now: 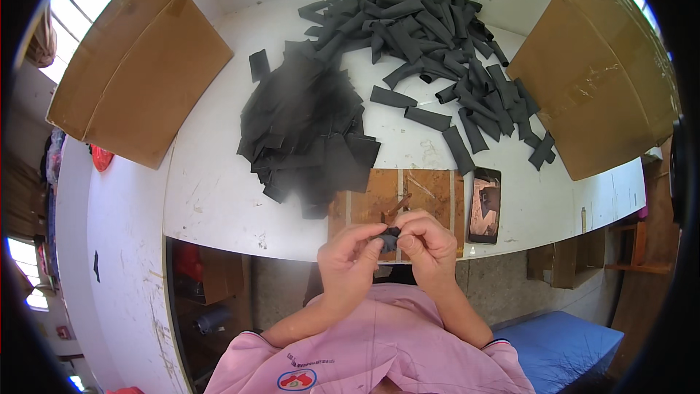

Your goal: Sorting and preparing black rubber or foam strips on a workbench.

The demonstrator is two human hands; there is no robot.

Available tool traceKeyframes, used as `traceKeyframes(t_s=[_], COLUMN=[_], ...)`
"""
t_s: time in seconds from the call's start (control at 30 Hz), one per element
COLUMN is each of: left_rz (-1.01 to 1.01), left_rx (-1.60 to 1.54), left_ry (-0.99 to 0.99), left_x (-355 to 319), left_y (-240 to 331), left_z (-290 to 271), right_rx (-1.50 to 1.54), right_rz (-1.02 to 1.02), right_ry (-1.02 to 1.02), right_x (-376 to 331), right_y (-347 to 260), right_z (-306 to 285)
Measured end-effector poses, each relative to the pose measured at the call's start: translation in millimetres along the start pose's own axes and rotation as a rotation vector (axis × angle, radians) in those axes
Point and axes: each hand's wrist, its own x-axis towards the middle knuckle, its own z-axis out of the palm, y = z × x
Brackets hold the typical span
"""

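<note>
Just above the table's front edge, my left hand [345, 254] and my right hand [430, 249] meet, both closed. Between their fingertips they pinch a small black piece of fabric-like material [390, 241], bunched up and partly hidden by the fingers. Under and beyond my hands lies a brown board [364, 197] with pale strips across it. A thin brown strip-shaped tool [401, 204] rests on that board, close to my fingers. Past the board on the left is a heap of flat black pieces [306, 124]. A large pile of black tube-shaped sleeves [408, 11] spreads at the back.
A phone [484, 206] lies right of the board, its screen lit. Large brown cardboard panels stand at the left [138, 66] and right [594, 73] of the white table [211, 197]. A blue flat-topped seat [558, 343] is at lower right; a cardboard box [565, 261] sits under the table.
</note>
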Motion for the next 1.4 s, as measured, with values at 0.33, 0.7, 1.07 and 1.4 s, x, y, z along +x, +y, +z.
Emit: traceKeyframes(t_s=[0.33, 0.7, 1.07, 1.4], left_rz=[-0.12, -0.556, -0.086, 0.543], left_rx=[-0.544, -1.526, -0.639, 0.373], left_ry=[-0.048, -0.58, -0.303, -0.071], left_x=[17, 61, 40, 64], left_y=[22, 18, 28, 14], left_z=[5, -4, 11, -4], right_rx=[-0.342, 0.249, 0.239, -0.091], right_rz=[-0.102, 0.358, 0.185, 0.294], right_ry=[0.147, -0.189, -0.35, -0.236], right_x=[11, 59, 73, 53], right_y=[-23, -9, 1, 21], right_z=[-2, -29, -27, -32])
